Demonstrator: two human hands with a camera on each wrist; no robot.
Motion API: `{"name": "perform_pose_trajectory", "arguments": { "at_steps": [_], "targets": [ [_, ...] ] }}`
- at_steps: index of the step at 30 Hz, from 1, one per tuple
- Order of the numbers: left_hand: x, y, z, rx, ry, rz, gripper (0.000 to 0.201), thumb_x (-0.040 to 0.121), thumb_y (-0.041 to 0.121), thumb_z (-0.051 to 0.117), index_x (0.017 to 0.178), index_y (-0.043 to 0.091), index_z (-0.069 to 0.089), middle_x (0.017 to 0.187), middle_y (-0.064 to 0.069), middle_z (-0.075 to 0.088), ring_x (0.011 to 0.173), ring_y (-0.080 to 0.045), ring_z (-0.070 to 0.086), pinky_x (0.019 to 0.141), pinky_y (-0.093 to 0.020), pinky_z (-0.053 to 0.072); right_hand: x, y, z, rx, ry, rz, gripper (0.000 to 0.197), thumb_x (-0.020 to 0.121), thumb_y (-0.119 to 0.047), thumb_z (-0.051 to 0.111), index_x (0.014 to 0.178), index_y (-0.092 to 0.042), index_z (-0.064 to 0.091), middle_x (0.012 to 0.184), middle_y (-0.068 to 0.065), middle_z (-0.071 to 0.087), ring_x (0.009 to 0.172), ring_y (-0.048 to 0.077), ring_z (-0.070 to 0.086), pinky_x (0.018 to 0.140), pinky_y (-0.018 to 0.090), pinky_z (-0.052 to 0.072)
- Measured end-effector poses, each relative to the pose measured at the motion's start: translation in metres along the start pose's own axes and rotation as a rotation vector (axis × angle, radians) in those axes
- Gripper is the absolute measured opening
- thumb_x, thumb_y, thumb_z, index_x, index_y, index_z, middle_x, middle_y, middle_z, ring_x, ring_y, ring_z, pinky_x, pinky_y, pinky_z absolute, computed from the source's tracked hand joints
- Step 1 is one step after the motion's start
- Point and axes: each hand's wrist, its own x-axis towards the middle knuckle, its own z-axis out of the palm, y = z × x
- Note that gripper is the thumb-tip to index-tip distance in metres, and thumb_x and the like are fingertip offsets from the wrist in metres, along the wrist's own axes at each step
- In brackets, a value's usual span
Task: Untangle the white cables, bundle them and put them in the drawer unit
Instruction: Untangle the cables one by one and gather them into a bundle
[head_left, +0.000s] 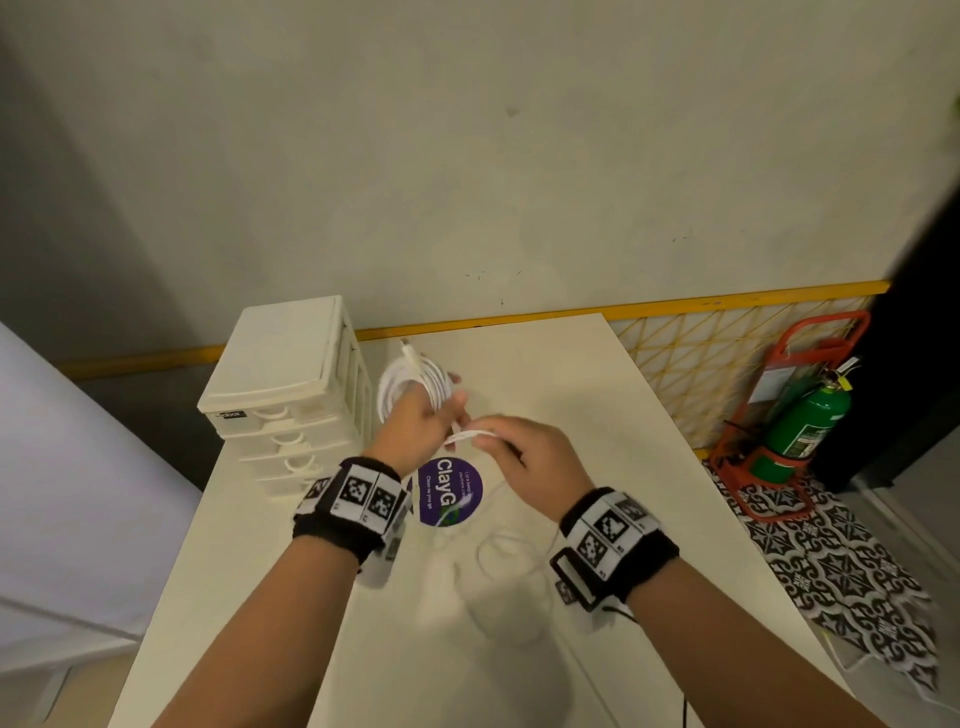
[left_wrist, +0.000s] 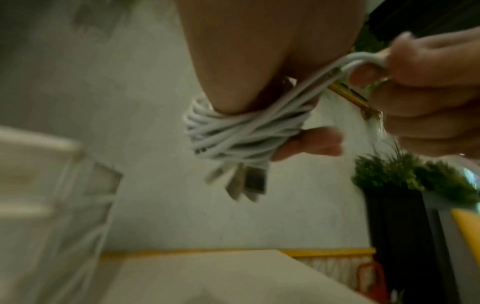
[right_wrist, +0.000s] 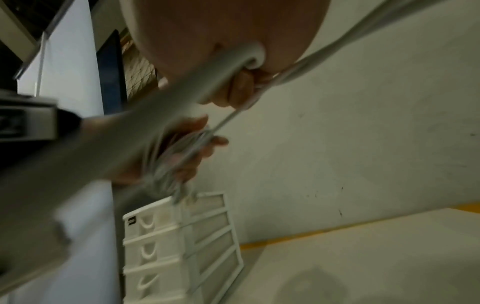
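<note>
Both hands (head_left: 470, 434) hold cable coil (head_left: 410, 382) just beside drawer unit (head_left: 291, 384).

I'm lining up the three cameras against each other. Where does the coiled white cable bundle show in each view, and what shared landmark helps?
Head: coiled cable bundle above centre, held in the left hand, right of the drawer unit.
Left wrist: centre, wrapped round the fingers, plugs hanging.
Right wrist: blurred, left of centre, just above the drawer unit.
Shared landmark: the drawer unit, seen in all three.
</note>
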Motion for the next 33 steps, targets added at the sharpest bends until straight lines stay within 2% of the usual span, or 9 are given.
{"name": "perform_pose_trajectory", "arguments": {
  "at_steps": [3, 7, 12, 14, 16, 19, 25, 30, 33],
  "targets": [
    [-0.018, 0.004, 0.009, -0.191, -0.287, -0.133, 0.061, 0.094, 0.054, 0.033, 0.073, 0.003, 0.06, 0.044, -0.002, 0.051, 0.036, -0.019, 0.041, 0.045, -0.026, 0.037, 0.016, 0.003, -0.016, -0.067, -0.036, 0.055, 0.019, 0.083, -0.048, 0.052, 0.095, -0.034, 0.054, 0.059, -0.017, 0.051, 0.056, -0.002, 0.049, 0.058, 0.018, 0.038],
    [-0.03, 0.016, 0.012, -0.459, -0.412, -0.19, 0.027, 0.094, 0.028, 0.056, 0.075, 0.01, 0.052, 0.04, 0.002, 0.035, 0.032, -0.011, 0.027, 0.037, -0.02, 0.024, 0.022, 0.015, -0.024, -0.09, -0.045, -0.071, 0.028, 0.087, -0.037, 0.044, 0.093, -0.02, 0.066, 0.087, -0.005, 0.069, 0.078, 0.011, 0.062, 0.069, 0.025, 0.047],
    [-0.031, 0.029, 0.005, -0.79, -0.522, -0.12, 0.042, 0.093, 0.029, 0.054, 0.052, 0.017, 0.052, 0.034, 0.007, 0.036, 0.026, -0.007, 0.028, 0.034, -0.02, 0.019, 0.024, 0.027, -0.023, -0.215, -0.019, -0.084, 0.039, 0.093, -0.032, 0.032, 0.086, -0.005, 0.058, 0.073, 0.003, 0.062, 0.071, 0.028, 0.057, 0.081, 0.029, 0.04],
    [-0.026, 0.036, 0.002, -1.059, -0.545, -0.048, 0.033, 0.09, 0.034, 0.06, 0.064, 0.014, 0.057, 0.036, 0.009, 0.041, 0.026, -0.004, 0.036, 0.033, -0.017, 0.027, 0.023, 0.03, -0.019, -0.19, -0.048, 0.007, 0.043, 0.092, -0.036, 0.024, 0.084, -0.008, 0.055, 0.073, -0.004, 0.057, 0.072, 0.023, 0.053, 0.097, 0.033, 0.035],
    [-0.02, 0.04, 0.002, -1.313, -0.527, -0.002, 0.027, 0.091, 0.035, 0.059, 0.078, 0.011, 0.057, 0.038, 0.008, 0.046, 0.029, -0.003, 0.043, 0.035, -0.016, 0.032, 0.02, 0.03, -0.012, -0.13, -0.076, 0.068, 0.042, 0.093, -0.038, 0.025, 0.086, -0.009, 0.055, 0.072, -0.014, 0.052, 0.069, 0.016, 0.046, 0.082, 0.03, 0.036],
    [-0.015, 0.045, 0.003, -1.456, -0.45, 0.076, 0.029, 0.09, 0.038, 0.057, 0.081, 0.01, 0.057, 0.04, 0.006, 0.049, 0.031, -0.004, 0.045, 0.039, -0.019, 0.031, 0.016, 0.024, -0.001, -0.042, -0.137, 0.155, 0.017, 0.098, -0.019, 0.038, 0.096, -0.009, 0.051, 0.072, -0.017, 0.049, 0.061, 0.007, 0.044, 0.059, 0.02, 0.031],
    [-0.002, 0.058, -0.011, -1.526, -0.044, 0.108, 0.03, 0.094, 0.038, 0.042, 0.077, 0.015, 0.048, 0.047, 0.007, 0.041, 0.039, -0.006, 0.038, 0.046, -0.019, 0.035, 0.0, 0.03, 0.016, -0.008, -0.323, 0.234, 0.021, 0.098, -0.023, 0.037, 0.094, -0.015, 0.056, 0.086, -0.005, 0.064, 0.075, 0.016, 0.059, 0.073, 0.028, 0.042],
    [0.006, 0.057, -0.018, -1.218, 0.312, 0.108, 0.034, 0.102, 0.028, 0.034, 0.073, 0.018, 0.047, 0.054, 0.004, 0.045, 0.047, -0.011, 0.041, 0.047, -0.023, 0.039, -0.005, 0.028, 0.025, -0.174, -0.483, 0.22, 0.023, 0.092, -0.037, 0.05, 0.094, -0.016, 0.06, 0.098, 0.001, 0.064, 0.092, 0.018, 0.057, 0.083, 0.033, 0.041],
    [0.012, 0.051, -0.028, -0.818, 0.554, 0.125, 0.031, 0.101, 0.022, 0.04, 0.072, 0.021, 0.048, 0.059, 0.004, 0.05, 0.051, -0.012, 0.047, 0.045, -0.024, 0.04, -0.016, 0.027, 0.024, -0.074, -0.604, 0.306, 0.008, 0.089, -0.025, 0.056, 0.081, -0.024, 0.058, 0.081, -0.009, 0.06, 0.075, 0.009, 0.055, 0.072, 0.025, 0.04]
  ]
}}
